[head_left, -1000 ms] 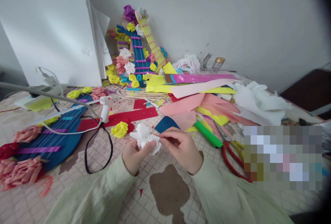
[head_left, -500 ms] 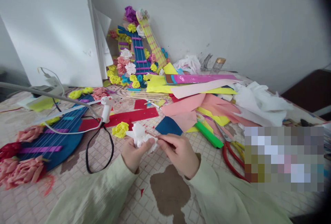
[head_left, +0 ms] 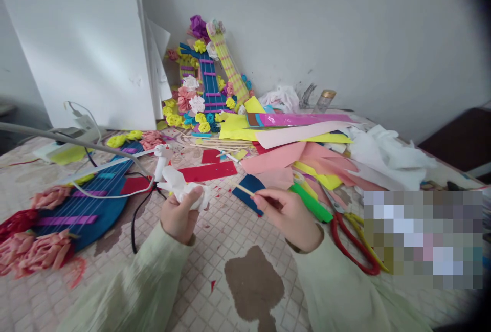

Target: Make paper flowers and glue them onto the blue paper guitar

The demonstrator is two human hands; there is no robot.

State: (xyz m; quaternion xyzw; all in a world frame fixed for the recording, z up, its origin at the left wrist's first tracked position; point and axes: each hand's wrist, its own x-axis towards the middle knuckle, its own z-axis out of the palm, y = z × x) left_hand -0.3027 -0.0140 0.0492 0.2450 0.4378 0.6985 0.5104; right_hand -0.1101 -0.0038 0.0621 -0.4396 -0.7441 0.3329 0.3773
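My left hand (head_left: pixel 180 216) is closed on a crumpled white paper flower (head_left: pixel 191 192), with loose petals sticking up to its left. My right hand (head_left: pixel 290 213) pinches a thin wooden stick (head_left: pixel 244 189) between thumb and fingers, its tip pointing left towards the flower. A gap separates stick and flower. Behind the stick lies a dark blue paper piece (head_left: pixel 247 199). The white hot glue gun (head_left: pixel 161 160) stands just beyond my left hand, and its cord loops to the left. The yellow paper flower near my left hand is mostly hidden.
A blue paper guitar (head_left: pixel 103 214) with pink flowers lies on the left. Red-handled scissors (head_left: pixel 351 247) and a green roll (head_left: pixel 311 202) are at right. Behind lie coloured paper strips (head_left: pixel 276 160), wooden sticks (head_left: pixel 226 144) and white crumpled paper (head_left: pixel 387 155). Decorated guitars (head_left: pixel 210 84) lean against the wall.
My hands have moved apart. The wooden stick has come away from the white flower with my right hand, while my left hand has shifted left with the flower.
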